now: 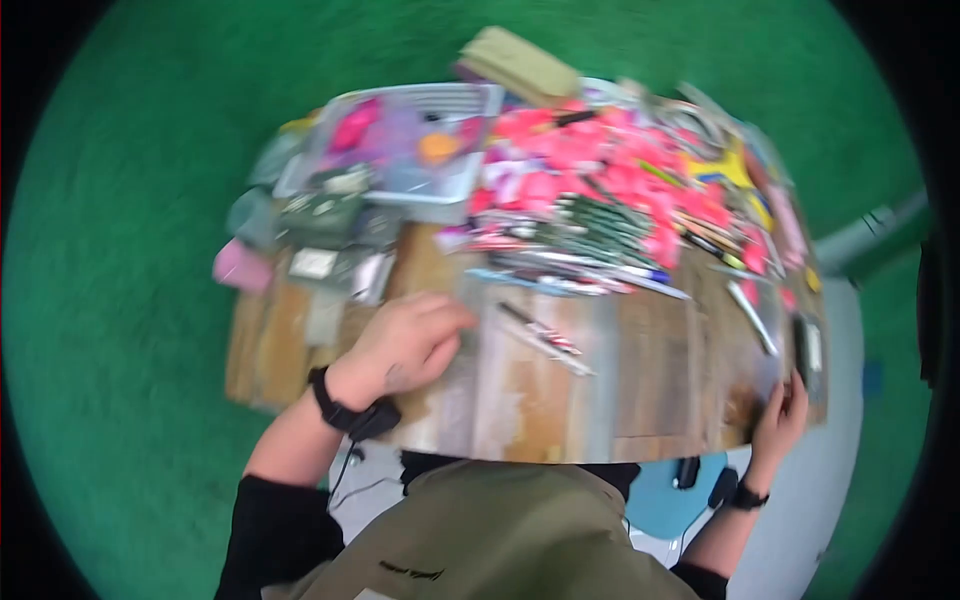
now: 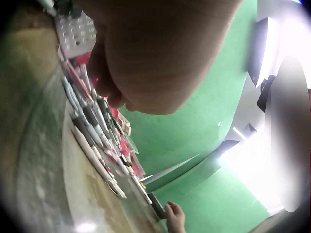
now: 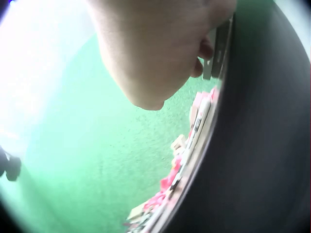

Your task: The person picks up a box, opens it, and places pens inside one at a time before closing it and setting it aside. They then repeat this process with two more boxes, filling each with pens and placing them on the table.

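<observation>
My left hand (image 1: 415, 335) hovers over the wooden table (image 1: 655, 375), its fingers loosely bent and nothing in them. Just right of it lie two pens side by side: a dark one with a red-and-white end (image 1: 543, 330) and a pale one (image 1: 548, 348). At the table's right edge, my right hand (image 1: 780, 425) has its fingertips right at the near end of a dark flat case (image 1: 808, 350) with a light label. The right wrist view shows those fingertips beside the dark case (image 3: 222, 48), partly hidden by the palm.
Behind the pens spreads a heap of pens (image 1: 590, 230) and pink items (image 1: 560, 140). A pale plastic basket (image 1: 455, 210) with colourful contents stands back left, dark packets (image 1: 320, 220) in front. A beige pouch (image 1: 520, 65) sits at the far edge; a white pen (image 1: 752, 318) lies right.
</observation>
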The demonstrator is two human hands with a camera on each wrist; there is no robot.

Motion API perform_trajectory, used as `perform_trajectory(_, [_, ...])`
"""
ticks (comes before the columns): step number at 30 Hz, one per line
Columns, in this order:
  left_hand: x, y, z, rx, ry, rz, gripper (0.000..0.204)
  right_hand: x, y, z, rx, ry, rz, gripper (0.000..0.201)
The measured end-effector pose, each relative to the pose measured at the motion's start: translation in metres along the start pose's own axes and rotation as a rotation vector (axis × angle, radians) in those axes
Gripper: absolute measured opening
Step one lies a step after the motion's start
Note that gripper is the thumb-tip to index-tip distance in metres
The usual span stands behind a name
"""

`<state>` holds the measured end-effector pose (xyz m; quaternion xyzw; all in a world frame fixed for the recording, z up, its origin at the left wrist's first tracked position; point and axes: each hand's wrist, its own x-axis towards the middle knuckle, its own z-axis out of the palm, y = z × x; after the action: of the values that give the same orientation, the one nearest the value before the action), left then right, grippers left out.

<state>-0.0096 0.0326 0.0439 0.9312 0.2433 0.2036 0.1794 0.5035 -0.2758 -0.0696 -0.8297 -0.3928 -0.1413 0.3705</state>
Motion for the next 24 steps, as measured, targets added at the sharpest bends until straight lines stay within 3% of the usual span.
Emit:
perform_trajectory(1, [-0.009, -0.002, -0.01, 0.046, 0.017, -0.006, 0.021, -0.011, -0.004, 0.009, 0.242, -0.025, 0.163, 0.035])
perform_trajectory(4, [-0.029, -0.02, -0.047, 0.219, 0.122, -0.102, 0.019, -0.014, -0.022, 0.012, 0.193, -0.159, 0.186, 0.032])
perform_trajectory(7, [-0.042, -0.038, -0.088, 0.361, 0.261, -0.211, 0.026, -0.009, -0.024, 0.013, 0.236, -0.072, 0.132, 0.031])
perform_trajectory(10, [-0.036, -0.053, -0.115, 0.536, 0.211, -0.253, 0.043, -0.005, -0.038, 0.01, 0.119, -0.158, 0.155, 0.03])
perform_trajectory(14, [-0.019, -0.085, -0.136, 0.592, 0.008, -0.277, 0.067, -0.006, -0.033, 0.013, 0.191, -0.108, 0.142, 0.028])
perform_trajectory(17, [-0.005, -0.117, -0.139, 0.622, -0.115, -0.224, 0.071, -0.003, -0.038, 0.007, 0.15, -0.136, 0.156, 0.027])
perform_trajectory(21, [0.012, -0.139, -0.141, 0.524, -0.331, -0.391, 0.076, -0.008, -0.037, 0.008, 0.177, -0.097, 0.183, 0.026])
perform_trajectory(24, [0.017, -0.135, -0.147, 0.48, -0.317, -0.435, 0.076, -0.008, -0.035, 0.007, 0.179, -0.091, 0.205, 0.026])
